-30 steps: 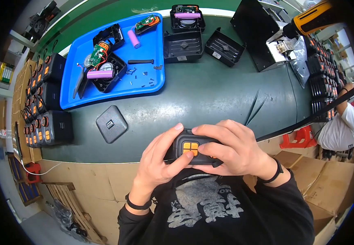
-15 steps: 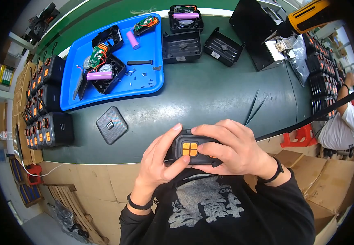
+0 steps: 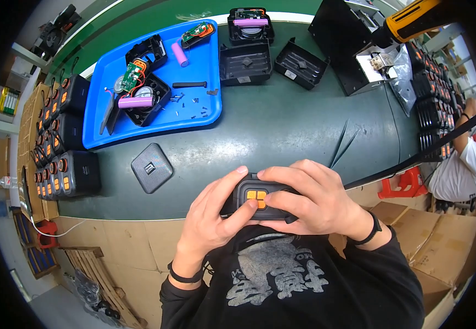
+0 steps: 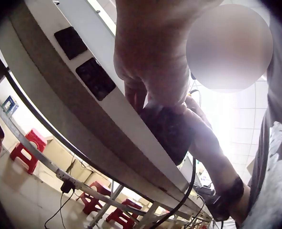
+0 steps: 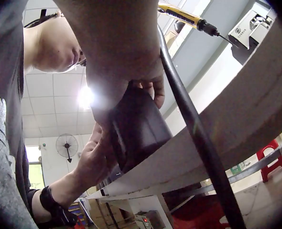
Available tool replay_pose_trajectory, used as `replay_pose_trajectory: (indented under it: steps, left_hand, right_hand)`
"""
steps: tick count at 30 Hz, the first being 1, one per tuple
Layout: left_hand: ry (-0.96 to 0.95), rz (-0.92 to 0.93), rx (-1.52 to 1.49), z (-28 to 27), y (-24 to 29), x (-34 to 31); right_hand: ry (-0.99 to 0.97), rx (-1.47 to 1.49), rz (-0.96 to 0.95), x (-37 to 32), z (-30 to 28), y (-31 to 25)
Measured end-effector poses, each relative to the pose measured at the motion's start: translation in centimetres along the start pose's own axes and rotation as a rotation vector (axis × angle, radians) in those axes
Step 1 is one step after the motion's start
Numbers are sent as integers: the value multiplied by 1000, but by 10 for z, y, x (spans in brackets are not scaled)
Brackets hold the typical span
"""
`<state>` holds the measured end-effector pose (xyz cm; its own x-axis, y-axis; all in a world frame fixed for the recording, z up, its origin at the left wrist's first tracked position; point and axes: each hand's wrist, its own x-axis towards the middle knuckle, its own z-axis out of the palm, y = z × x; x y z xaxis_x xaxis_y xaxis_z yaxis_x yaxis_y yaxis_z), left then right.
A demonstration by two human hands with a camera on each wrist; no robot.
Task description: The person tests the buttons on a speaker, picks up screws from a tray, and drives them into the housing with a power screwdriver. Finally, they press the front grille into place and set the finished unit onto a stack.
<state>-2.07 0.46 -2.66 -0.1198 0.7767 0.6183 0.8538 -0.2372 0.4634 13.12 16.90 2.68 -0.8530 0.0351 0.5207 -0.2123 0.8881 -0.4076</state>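
At the table's front edge, both hands hold a black box-shaped device [image 3: 242,193] with several orange buttons [image 3: 257,195] on its upward face. My left hand [image 3: 207,219] grips its left side, the index finger along the far edge and the thumb on the lower left button. My right hand [image 3: 321,203] grips the right end, fingers over the top, one fingertip beside the buttons. The right wrist view shows the smooth black side of the device [image 5: 138,124] between the hands. A black grille panel with a logo [image 3: 151,168] lies on the table to the left.
A blue tray [image 3: 194,118] holds opened black housings, green circuit boards, purple battery cells and screws. Finished-looking similar devices [image 3: 79,172] stand at the left. Black shells [image 3: 246,63] lie behind, tweezers [image 3: 342,145] at right. A yellow electric screwdriver [image 3: 413,22] hangs over a black machine [image 3: 342,46].
My left thumb lifted off the orange buttons to the device's near edge, then came back onto the lower left button. The right hand keeps its grip.
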Motion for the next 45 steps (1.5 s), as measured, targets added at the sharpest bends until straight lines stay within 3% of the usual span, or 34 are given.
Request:
replay_pose_trajectory:
  steps: [3, 5, 11, 23, 45]
  left_hand:
    - [-3, 8, -3, 1, -2, -2]
    - [75, -26, -195, 9, -7, -9]
    - [92, -134, -372, 16, -8, -12]
    - [53, -244, -430, 12, -6, -11]
    - [58, -227, -403, 11, -5, -10]
  right_hand:
    - [-28, -23, 1, 3, -3, -3]
    - [-46, -37, -1, 5, -4, -4]
    - [-60, -103, -38, 7, -4, -6]
    - [-69, -108, -25, 11, -4, -7]
    - [-83, -147, -49, 12, -4, -6]
